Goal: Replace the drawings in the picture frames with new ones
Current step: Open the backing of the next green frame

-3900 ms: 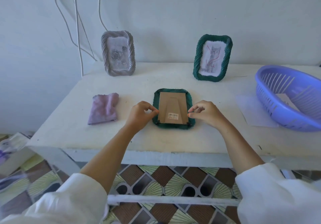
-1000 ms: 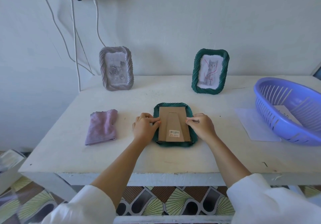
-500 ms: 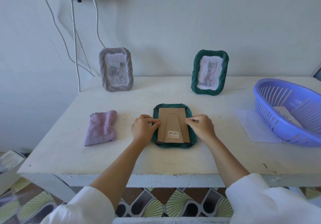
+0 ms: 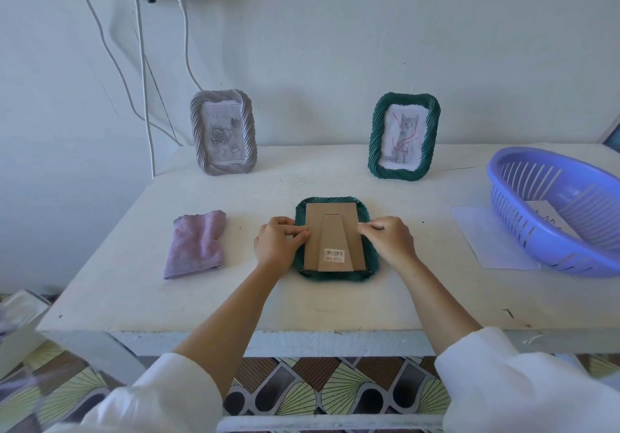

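1. Centrally, a green frame [image 4: 336,273] lies face down on the white counter [image 4: 302,301], its brown cardboard backing [image 4: 333,231] turned up, with a folded stand flap and a barcode sticker [image 4: 334,254] near the lower edge.
2. The left hand [image 4: 277,243] rests on the frame's left rim, fingers curled, its grip narrow with thumb and fingertips pinching at the left edge of the backing.
3. The right hand [image 4: 389,239] mirrors it on the right rim, fingers curled, its grip likewise narrow and pinching at the backing's right edge.
4. Whether either hand has a tab or only the cardboard edge, I cannot tell.
5. Behind, against the wall, a grey frame [image 4: 222,132] stands upright holding a drawing of roses, and a second green frame [image 4: 404,136] stands upright holding a cat drawing.
6. A folded pink cloth [image 4: 196,244] lies left of the hands, apart from the frame.
7. At the right, a purple basket [image 4: 557,211] sits partly on a white sheet [image 4: 483,241]; another paper [image 4: 545,216] lies inside it.
8. White cables [image 4: 142,73] hang down the wall from plugs above.
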